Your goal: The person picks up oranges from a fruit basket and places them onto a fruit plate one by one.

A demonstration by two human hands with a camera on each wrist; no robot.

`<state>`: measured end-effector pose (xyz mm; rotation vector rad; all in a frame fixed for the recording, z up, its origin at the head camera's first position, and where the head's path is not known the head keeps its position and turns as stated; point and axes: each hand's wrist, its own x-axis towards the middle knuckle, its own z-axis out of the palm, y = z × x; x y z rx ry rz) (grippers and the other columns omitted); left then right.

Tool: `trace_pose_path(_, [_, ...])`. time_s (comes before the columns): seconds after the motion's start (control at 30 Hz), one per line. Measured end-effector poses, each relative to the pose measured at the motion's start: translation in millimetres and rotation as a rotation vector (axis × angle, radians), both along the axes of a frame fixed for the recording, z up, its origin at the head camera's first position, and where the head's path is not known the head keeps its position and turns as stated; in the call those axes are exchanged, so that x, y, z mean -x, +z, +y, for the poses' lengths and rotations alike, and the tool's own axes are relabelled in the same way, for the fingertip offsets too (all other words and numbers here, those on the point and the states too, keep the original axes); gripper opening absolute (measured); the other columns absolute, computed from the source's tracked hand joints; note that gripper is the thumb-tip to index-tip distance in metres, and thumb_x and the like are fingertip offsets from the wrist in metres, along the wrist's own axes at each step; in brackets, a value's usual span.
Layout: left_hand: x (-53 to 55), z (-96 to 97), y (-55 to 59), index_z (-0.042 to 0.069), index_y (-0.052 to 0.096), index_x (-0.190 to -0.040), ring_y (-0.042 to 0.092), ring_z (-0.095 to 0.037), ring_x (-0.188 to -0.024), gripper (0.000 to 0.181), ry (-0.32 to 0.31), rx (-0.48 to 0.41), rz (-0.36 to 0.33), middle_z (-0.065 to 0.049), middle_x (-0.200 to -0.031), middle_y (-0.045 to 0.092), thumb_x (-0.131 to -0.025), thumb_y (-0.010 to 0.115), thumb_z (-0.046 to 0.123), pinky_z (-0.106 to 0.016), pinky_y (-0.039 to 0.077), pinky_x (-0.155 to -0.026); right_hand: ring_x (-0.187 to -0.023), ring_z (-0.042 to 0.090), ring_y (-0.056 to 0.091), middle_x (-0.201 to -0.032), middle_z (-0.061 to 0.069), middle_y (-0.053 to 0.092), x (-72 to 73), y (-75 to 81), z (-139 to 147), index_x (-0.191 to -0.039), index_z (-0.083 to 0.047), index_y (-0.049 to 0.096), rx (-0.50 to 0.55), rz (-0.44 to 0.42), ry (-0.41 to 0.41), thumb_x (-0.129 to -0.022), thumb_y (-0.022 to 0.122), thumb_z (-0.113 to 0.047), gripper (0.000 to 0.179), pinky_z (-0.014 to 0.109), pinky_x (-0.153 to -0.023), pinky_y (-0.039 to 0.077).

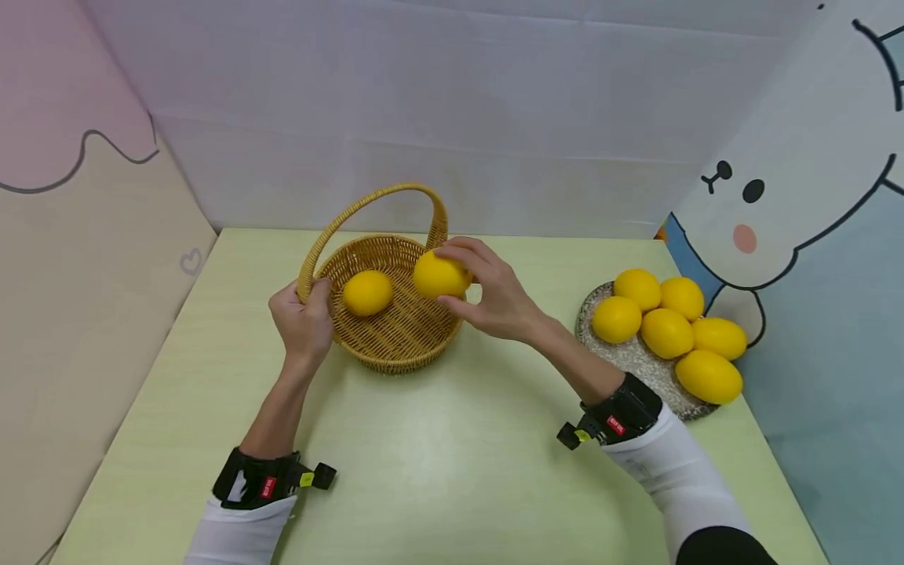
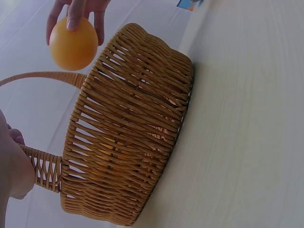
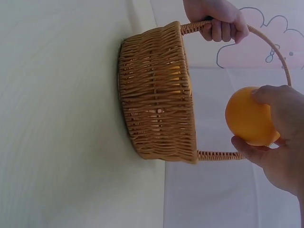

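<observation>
A wicker basket (image 1: 395, 364) with a tall arched handle stands on the table, and one lemon (image 1: 367, 293) lies inside it. My left hand (image 1: 302, 320) grips the left end of the handle (image 3: 263, 40), its fingers curled round it in the right wrist view. Over the basket's right side, my right hand (image 1: 497, 289) holds another lemon (image 1: 439, 273) between thumb and fingers. In both wrist views this lemon (image 2: 73, 43) is above the basket's rim. The woven wall hides most of the basket's inside there.
A round speckled plate (image 1: 636, 362) carries several lemons (image 1: 667, 333) at the table's right side, near the right forearm. A white wall (image 1: 494, 188) rises behind the pale table (image 1: 452, 471); printed panels (image 1: 833, 353) border it left and right.
</observation>
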<state>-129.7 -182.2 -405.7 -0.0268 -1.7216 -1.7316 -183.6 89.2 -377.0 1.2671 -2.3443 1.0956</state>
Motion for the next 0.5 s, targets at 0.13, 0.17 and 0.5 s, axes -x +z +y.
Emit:
trace_pose_path(0.13, [0.0,0.4,-0.4,-0.019,0.041,-0.056,0.028,0.002,-0.035,0.037,-0.003,-0.008,-0.003,0.014,-0.042,0.04,-0.091,0.049,-0.013,-0.011,0.018,-0.033,-0.118,0.02,0.055,-0.142,0.016,0.05,-5.1,-4.3,21.5,-0.138,0.0,0.058,0.005,-0.025,-0.046,-0.082,0.084,-0.007,0.063,0.034,-0.081,0.061])
trace_pose_path(0.17, [0.3,0.4,-0.6,-0.017,0.041,-0.055,0.029,0.002,-0.035,0.037,-0.002,-0.011,-0.001,0.014,-0.042,0.04,-0.091,0.049,-0.013,-0.011,0.018,-0.033,-0.117,0.02,0.056,-0.141,0.016,0.05,-6.1,-5.7,26.8,-0.138,0.0,0.057,0.007,-0.03,-0.056,-0.081,0.084,-0.007,0.064,0.034,-0.081,0.062])
trace_pose_path(0.5, [0.7,0.6,0.0,-0.006,0.042,-0.054,0.029,0.002,-0.035,0.039,-0.008,-0.019,0.01,0.014,-0.042,0.042,-0.091,0.049,-0.014,-0.011,0.018,-0.033,-0.118,0.023,0.057,-0.141,0.015,0.052,-20.6,-11.8,74.8,-0.138,0.0,0.058,0.026,-0.059,-0.179,-0.079,0.086,-0.003,0.066,0.039,-0.079,0.063])
